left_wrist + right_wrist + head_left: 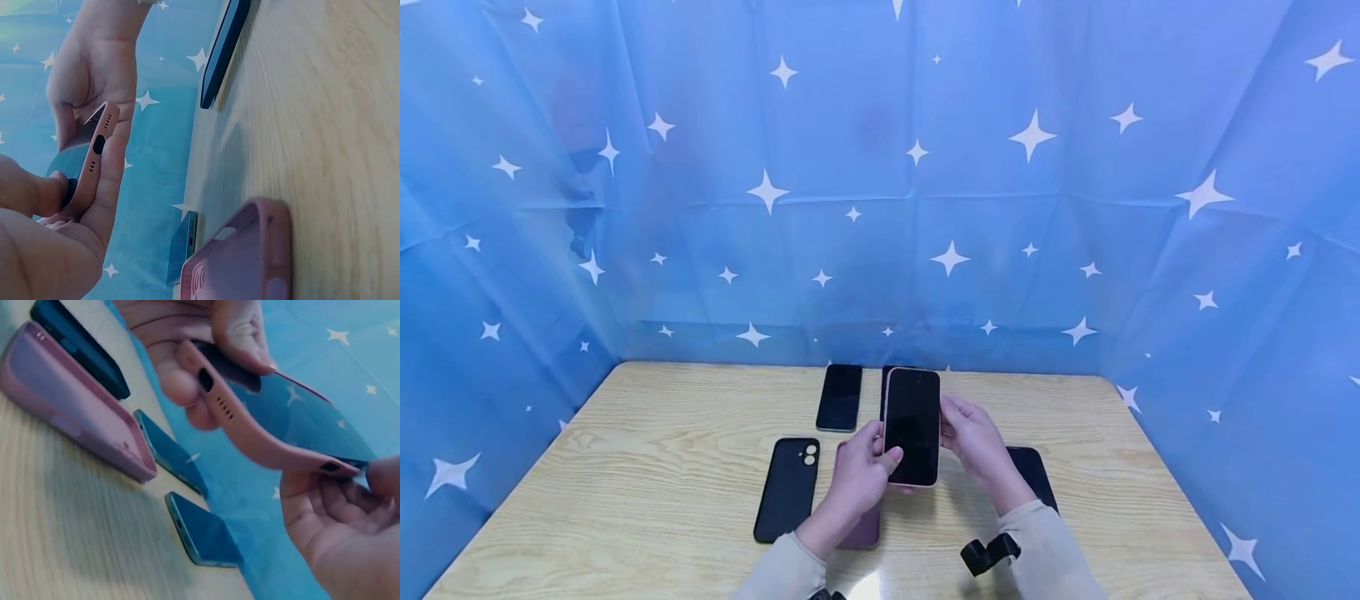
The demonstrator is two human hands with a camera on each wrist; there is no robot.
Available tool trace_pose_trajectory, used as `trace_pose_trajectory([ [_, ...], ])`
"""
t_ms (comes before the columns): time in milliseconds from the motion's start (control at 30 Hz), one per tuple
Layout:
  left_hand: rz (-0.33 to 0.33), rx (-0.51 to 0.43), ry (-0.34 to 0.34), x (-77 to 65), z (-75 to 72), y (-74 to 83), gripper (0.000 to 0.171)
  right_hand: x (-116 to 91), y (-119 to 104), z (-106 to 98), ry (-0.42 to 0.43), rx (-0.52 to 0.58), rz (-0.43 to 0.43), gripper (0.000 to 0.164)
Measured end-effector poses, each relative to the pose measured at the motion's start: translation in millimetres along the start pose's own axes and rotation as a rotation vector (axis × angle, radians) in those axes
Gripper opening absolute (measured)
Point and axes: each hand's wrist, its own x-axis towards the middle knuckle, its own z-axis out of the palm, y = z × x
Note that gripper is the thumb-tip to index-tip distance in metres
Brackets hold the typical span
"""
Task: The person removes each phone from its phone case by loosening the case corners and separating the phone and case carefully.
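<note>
A smartphone point(913, 421) with a dark screen sits in a pink phone case point(262, 447), held up above the table with its screen towards me. My left hand point(859, 473) grips its lower left side, thumb pressed on the screen and fingers behind the case. On the other side my right hand point(976, 440) pinches the case edge, with its fingers curled at the side in the right wrist view. The port and speaker holes of the case show along its bottom edge in the left wrist view. A mauve phone case point(863, 529) lies under my left forearm.
A black phone case point(786, 490) with camera holes lies at the left. Behind it is a dark phone point(839, 398); another dark phone point(886, 390) is mostly hidden by the held one. A black flat item point(1033, 473) lies beside my right forearm. A blue star-patterned curtain point(850, 167) surrounds the wooden table point(625, 483).
</note>
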Motion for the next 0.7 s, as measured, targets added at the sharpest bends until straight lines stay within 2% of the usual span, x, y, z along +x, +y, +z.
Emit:
trace_pose_trajectory([
  [133, -0.015, -0.070, -0.001, 3.2, -3.4, 0.9, 0.018, -4, 3, -2, -0.058, -0.148, -0.028, 0.036],
  [300, -0.007, -0.103, -0.006, 6.8, -8.6, 3.9, 0.019, -12, 6, -6, -0.147, -0.290, -0.051, 0.034],
  [533, 0.002, -0.095, -0.006, 11.4, -14.3, 6.1, 0.019, -17, 11, -14, -0.320, -0.331, -0.074, 0.026],
  [700, 0.004, -0.068, 0.005, 13.2, -15.6, 4.7, 0.016, -20, 13, -14, -0.338, -0.346, -0.080, 0.025],
])
